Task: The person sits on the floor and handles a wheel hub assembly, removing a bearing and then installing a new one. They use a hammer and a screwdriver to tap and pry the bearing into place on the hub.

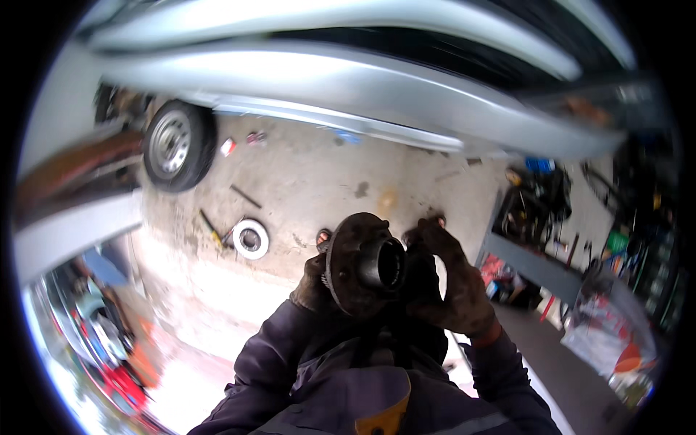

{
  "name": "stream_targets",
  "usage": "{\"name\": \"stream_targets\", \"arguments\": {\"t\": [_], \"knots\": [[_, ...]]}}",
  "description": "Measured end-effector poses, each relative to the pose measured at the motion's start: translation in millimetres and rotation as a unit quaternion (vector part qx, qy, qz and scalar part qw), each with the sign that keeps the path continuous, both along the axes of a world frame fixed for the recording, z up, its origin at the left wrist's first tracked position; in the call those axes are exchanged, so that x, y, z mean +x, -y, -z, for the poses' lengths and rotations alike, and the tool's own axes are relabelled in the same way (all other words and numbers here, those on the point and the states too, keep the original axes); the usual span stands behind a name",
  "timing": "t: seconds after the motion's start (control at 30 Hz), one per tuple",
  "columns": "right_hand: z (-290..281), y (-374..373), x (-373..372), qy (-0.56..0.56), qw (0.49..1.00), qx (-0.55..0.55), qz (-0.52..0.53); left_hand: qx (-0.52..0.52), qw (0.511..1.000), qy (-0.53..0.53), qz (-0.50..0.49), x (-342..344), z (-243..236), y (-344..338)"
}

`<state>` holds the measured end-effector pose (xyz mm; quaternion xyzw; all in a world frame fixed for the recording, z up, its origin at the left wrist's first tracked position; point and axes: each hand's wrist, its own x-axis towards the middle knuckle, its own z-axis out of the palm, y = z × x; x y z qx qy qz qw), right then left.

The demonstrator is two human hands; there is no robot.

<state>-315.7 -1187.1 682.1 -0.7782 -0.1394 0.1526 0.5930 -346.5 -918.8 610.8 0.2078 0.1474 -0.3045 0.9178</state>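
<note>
My left hand [310, 284], in a dirty work glove, grips a dark, greasy wheel hub [342, 270] by its round flange. The hub is held up in front of my body, with its short hollow cylinder [384, 265] facing right. My right hand [458, 293], gloved and soiled too, is raised just right of that cylinder. Its fingers are curved and apart from the thumb, and a gap shows between them. I see nothing held in it. Fine detail on the hub is lost in shadow.
A raised silver car [304, 80] spans the far side. A wheel with tyre [177, 145] stands at the far left. On the floor [312, 163] lie a shiny brake disc [250, 240], a dark bar [246, 196] and a yellow-marked tool [212, 230]. A cluttered bench [536, 264] stands right.
</note>
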Motion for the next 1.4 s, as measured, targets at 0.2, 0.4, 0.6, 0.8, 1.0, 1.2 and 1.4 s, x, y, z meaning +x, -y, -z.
{"name": "stream_targets", "arguments": {"t": [0.2,0.4,0.6,0.8,1.0,1.2,1.4], "knots": [[-30.4,-152.5,0.8,0.07,0.974,-0.146,-0.158,0.039,0.978,0.073,-0.19,-76.9,-10.1,-120.5],[3.5,-274.0,40.0,0.008,0.95,-0.096,-0.297,-0.016,0.949,-0.057,-0.309,-85.9,-13.9,-187.9],[58.2,-421.8,142.4,0.077,0.812,-0.127,-0.564,0.058,0.911,-0.163,-0.374,-89.7,28.9,-267.8],[23.3,-555.1,134.5,0.148,0.72,-0.168,-0.657,0.131,0.828,-0.144,-0.526,-91.5,27.4,-296.7],[-51.9,-694.7,77.0,0.298,0.553,-0.117,-0.769,-0.097,0.679,-0.032,-0.727,-113.0,20.7,-348.4],[-86.1,-772.2,13.9,0.305,0.482,-0.07,-0.819,-0.164,0.54,0.066,-0.823,-136.1,19.2,-375.1],[-62.9,-840.6,-66.5,0.277,0.396,0.009,-0.875,-0.17,0.434,0.08,-0.881,-173.4,25.3,-387.6]]}}
